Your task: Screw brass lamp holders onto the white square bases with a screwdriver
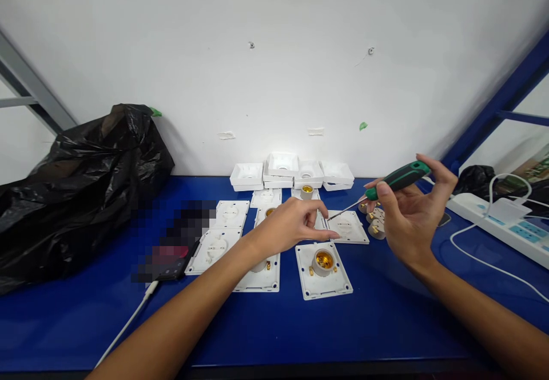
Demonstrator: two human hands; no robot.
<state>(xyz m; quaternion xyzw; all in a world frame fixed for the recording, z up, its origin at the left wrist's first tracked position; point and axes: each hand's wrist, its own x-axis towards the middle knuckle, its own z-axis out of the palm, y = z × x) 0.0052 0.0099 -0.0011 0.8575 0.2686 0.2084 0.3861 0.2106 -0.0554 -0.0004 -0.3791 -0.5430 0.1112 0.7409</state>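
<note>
My right hand [409, 220] grips a screwdriver [401, 181] with a green and black handle. Its metal shaft slants down and left, the tip close to my left hand [300, 220]. That hand's thumb and index finger are parted in a C shape, with nothing visible between them; the other fingers curl in. Behind the tip lies a white square base plate [348, 227]. Nearer to me, below my left hand, is another base plate [306, 280] with a round lamp socket [323, 261] at its middle, brass-coloured inside. Whether a screw sits on the tip is too small to tell.
White square covers [283, 163] are stacked along the wall. Several loose sockets [376, 228] lie beside my right hand. More base plates [229, 214] and a phone [171, 268] are left. A black plastic bag [86, 185] fills the far left; a power strip [501, 220] lies right.
</note>
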